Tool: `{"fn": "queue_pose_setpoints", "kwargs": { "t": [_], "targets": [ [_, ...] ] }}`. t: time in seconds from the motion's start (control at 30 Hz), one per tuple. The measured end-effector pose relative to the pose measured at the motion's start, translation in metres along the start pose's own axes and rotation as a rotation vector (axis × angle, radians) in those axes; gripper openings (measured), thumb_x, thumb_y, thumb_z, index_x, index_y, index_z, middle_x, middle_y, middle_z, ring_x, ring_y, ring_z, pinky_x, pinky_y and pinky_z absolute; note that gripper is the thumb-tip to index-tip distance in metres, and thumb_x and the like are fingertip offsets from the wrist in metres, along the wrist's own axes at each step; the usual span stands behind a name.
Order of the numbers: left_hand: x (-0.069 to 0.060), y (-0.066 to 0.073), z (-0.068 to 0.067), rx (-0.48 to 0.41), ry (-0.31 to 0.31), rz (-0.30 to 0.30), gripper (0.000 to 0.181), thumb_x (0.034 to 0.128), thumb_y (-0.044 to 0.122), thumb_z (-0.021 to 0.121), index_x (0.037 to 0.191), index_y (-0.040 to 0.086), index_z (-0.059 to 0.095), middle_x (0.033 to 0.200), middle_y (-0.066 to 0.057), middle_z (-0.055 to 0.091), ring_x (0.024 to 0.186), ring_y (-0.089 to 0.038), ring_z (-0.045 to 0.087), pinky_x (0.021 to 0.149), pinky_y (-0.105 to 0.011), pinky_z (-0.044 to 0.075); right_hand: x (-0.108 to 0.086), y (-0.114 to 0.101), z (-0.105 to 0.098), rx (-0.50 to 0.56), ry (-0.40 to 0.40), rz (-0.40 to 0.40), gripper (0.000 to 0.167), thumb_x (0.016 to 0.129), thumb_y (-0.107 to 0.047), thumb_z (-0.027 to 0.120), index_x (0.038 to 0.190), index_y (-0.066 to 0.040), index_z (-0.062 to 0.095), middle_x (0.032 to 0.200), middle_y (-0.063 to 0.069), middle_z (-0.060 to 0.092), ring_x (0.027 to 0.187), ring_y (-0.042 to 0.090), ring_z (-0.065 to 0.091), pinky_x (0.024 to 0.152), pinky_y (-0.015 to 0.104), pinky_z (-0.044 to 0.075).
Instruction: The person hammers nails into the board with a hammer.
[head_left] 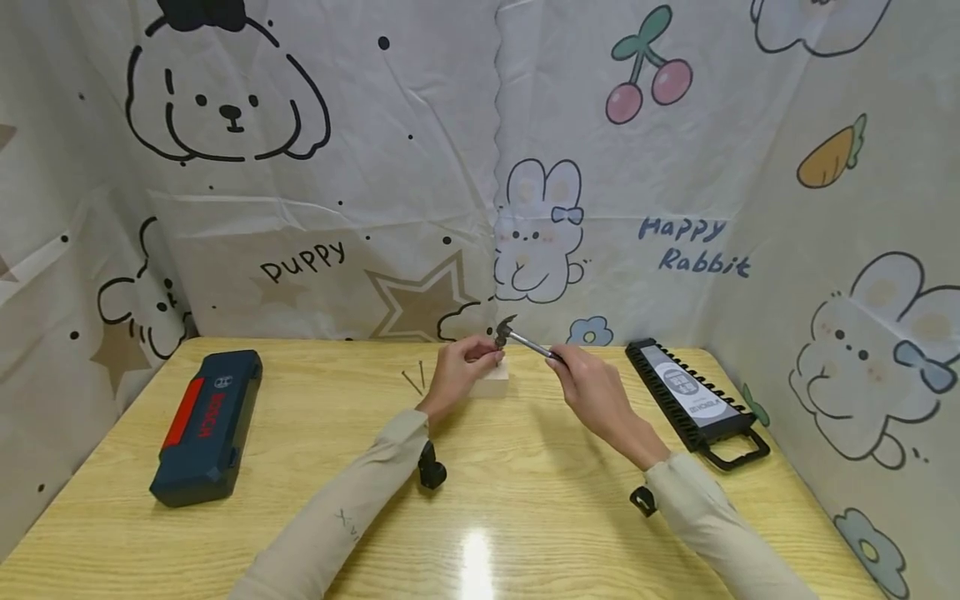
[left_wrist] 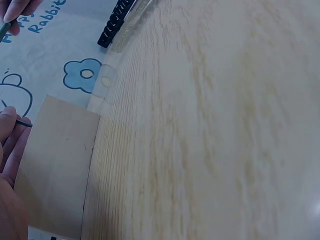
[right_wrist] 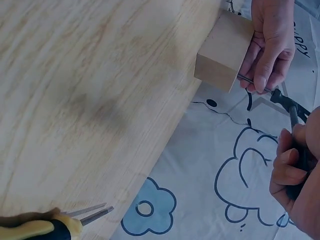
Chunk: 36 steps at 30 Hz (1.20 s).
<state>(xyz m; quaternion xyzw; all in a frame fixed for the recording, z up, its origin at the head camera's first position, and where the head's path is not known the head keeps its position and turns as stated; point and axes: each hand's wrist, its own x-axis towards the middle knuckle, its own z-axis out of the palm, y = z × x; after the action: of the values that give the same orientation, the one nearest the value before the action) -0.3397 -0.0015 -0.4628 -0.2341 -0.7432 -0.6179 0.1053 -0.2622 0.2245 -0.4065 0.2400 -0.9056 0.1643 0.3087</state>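
Observation:
My left hand (head_left: 457,371) is at the pale wooden block (head_left: 491,385) near the back of the table. Its thumb and fingers pinch a nail (right_wrist: 245,78), whose point meets the block's top face in the right wrist view. The right hand (head_left: 596,392) grips the dark handle of a small claw hammer (head_left: 531,343). The hammer's head is at the nail's head; whether they touch, I cannot tell. In the left wrist view the nail (left_wrist: 24,123) shows between the fingertips, beside the block (left_wrist: 60,165).
Two loose nails (head_left: 412,382) lie left of the block. A dark blue Bosch case (head_left: 210,425) is on the left side, and a black wrench rack (head_left: 693,400) on the right. A yellow-and-black handled tool (right_wrist: 60,227) shows in the right wrist view. Printed cloth (head_left: 420,208) hangs behind.

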Motion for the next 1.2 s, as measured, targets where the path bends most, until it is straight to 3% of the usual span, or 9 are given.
{"fn": "queue_pose_setpoints", "kwargs": {
  "t": [0.47, 0.57, 0.7, 0.87, 0.93, 1.0, 1.13, 1.2],
  "targets": [
    [-0.001, -0.006, 0.003, -0.012, 0.004, 0.038, 0.012, 0.0946, 0.006, 0.078, 0.105, -0.001, 0.077, 0.104, -0.015, 0.080, 0.097, -0.028, 0.077, 0.087, -0.028, 0.062, 0.003, 0.002, -0.006, -0.009, -0.071, 0.025, 0.011, 0.105, -0.014, 0.065, 0.109, -0.004, 0.069, 0.088, 0.007, 0.069, 0.065, 0.018, 0.057, 0.053, 0.034, 0.046],
    [0.000, -0.005, 0.004, -0.017, 0.001, 0.039, 0.013, 0.0948, 0.007, 0.078, 0.105, 0.000, 0.077, 0.105, -0.016, 0.080, 0.097, -0.029, 0.077, 0.087, -0.033, 0.063, 0.003, 0.003, -0.007, -0.018, -0.066, 0.019, 0.012, 0.105, -0.014, 0.065, 0.109, -0.004, 0.070, 0.088, 0.007, 0.070, 0.065, 0.018, 0.058, 0.053, 0.034, 0.047],
    [-0.001, -0.005, 0.005, -0.016, -0.010, 0.033, 0.013, 0.0954, 0.008, 0.077, 0.105, 0.000, 0.077, 0.106, -0.015, 0.079, 0.097, -0.030, 0.077, 0.089, -0.037, 0.063, 0.007, 0.004, -0.011, -0.004, 0.010, -0.001, 0.013, 0.104, -0.012, 0.066, 0.111, -0.002, 0.071, 0.090, 0.010, 0.071, 0.067, 0.022, 0.063, 0.054, 0.038, 0.051],
    [-0.002, -0.008, 0.002, 0.007, -0.020, 0.039, 0.012, 0.0968, 0.009, 0.076, 0.106, 0.002, 0.077, 0.106, -0.012, 0.080, 0.098, -0.025, 0.077, 0.087, -0.028, 0.062, 0.014, 0.001, -0.015, 0.110, 0.216, 0.029, 0.022, 0.104, -0.006, 0.064, 0.124, 0.003, 0.065, 0.084, 0.013, 0.066, 0.065, 0.023, 0.057, 0.053, 0.039, 0.046],
    [-0.002, -0.008, 0.001, 0.011, -0.016, 0.042, 0.012, 0.0967, 0.009, 0.076, 0.106, 0.001, 0.077, 0.106, -0.012, 0.080, 0.097, -0.024, 0.077, 0.086, -0.026, 0.062, 0.013, -0.003, -0.013, 0.178, 0.239, 0.050, 0.023, 0.106, -0.003, 0.059, 0.128, 0.006, 0.061, 0.085, 0.014, 0.060, 0.066, 0.023, 0.051, 0.056, 0.038, 0.043],
    [-0.001, -0.007, 0.000, -0.007, -0.011, 0.035, 0.013, 0.0966, 0.007, 0.076, 0.106, -0.001, 0.077, 0.106, -0.014, 0.080, 0.098, -0.026, 0.077, 0.086, -0.026, 0.062, 0.009, -0.006, -0.009, 0.186, 0.193, 0.057, 0.020, 0.107, -0.002, 0.055, 0.125, 0.008, 0.060, 0.087, 0.015, 0.059, 0.070, 0.024, 0.051, 0.061, 0.039, 0.046],
    [0.000, -0.004, 0.000, -0.037, -0.005, 0.017, 0.013, 0.0956, 0.005, 0.076, 0.106, -0.003, 0.076, 0.107, -0.016, 0.079, 0.100, -0.029, 0.077, 0.086, -0.025, 0.062, -0.004, -0.008, -0.002, 0.057, -0.014, 0.046, 0.012, 0.108, -0.005, 0.057, 0.112, 0.003, 0.064, 0.089, 0.012, 0.062, 0.071, 0.021, 0.056, 0.058, 0.038, 0.051],
    [0.000, -0.004, 0.001, -0.037, -0.007, 0.019, 0.012, 0.0950, 0.005, 0.077, 0.105, -0.002, 0.077, 0.106, -0.017, 0.079, 0.099, -0.029, 0.077, 0.086, -0.025, 0.062, -0.007, -0.008, -0.003, 0.010, -0.044, 0.044, 0.010, 0.107, -0.005, 0.059, 0.109, 0.001, 0.066, 0.089, 0.011, 0.065, 0.071, 0.021, 0.059, 0.055, 0.037, 0.051]
  ]
}}
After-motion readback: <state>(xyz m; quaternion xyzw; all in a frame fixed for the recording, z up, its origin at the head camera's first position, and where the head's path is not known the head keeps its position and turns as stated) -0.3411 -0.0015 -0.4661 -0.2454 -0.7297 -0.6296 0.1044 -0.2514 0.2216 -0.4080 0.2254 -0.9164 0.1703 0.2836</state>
